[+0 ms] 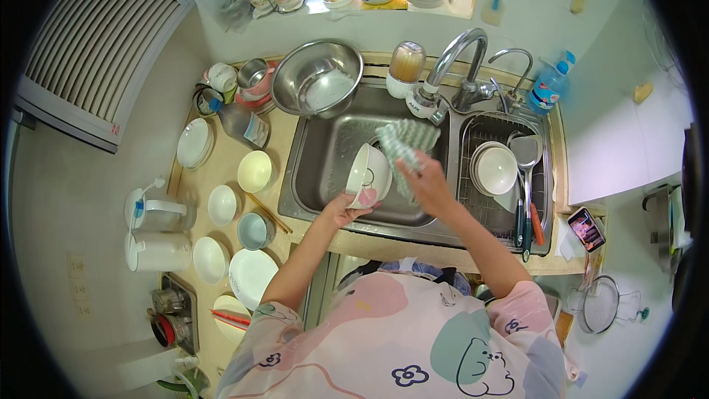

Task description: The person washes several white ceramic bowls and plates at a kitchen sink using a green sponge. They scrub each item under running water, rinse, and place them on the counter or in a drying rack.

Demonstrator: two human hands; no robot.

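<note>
Over the left basin of a stainless steel sink [327, 149], my left hand [344, 210] grips a white bowl with a pink pattern [374, 174], tilted on its side. My right hand [425, 180] holds a green and white striped cloth [415, 136], slightly blurred, just right of the bowl. A chrome faucet [457, 61] with a white filter head [424, 102] stands behind the cloth. In the right basin, stacked white bowls [497, 170] and a metal spatula [526, 152] rest in a wire rack [482, 210].
A large steel bowl [317, 77] overlaps the sink's back left corner. Bowls, plates [253, 277], chopsticks [268, 212] and a brown bottle [243, 124] stand on the left counter. At the right are a blue soap bottle [547, 88] and a phone [586, 230].
</note>
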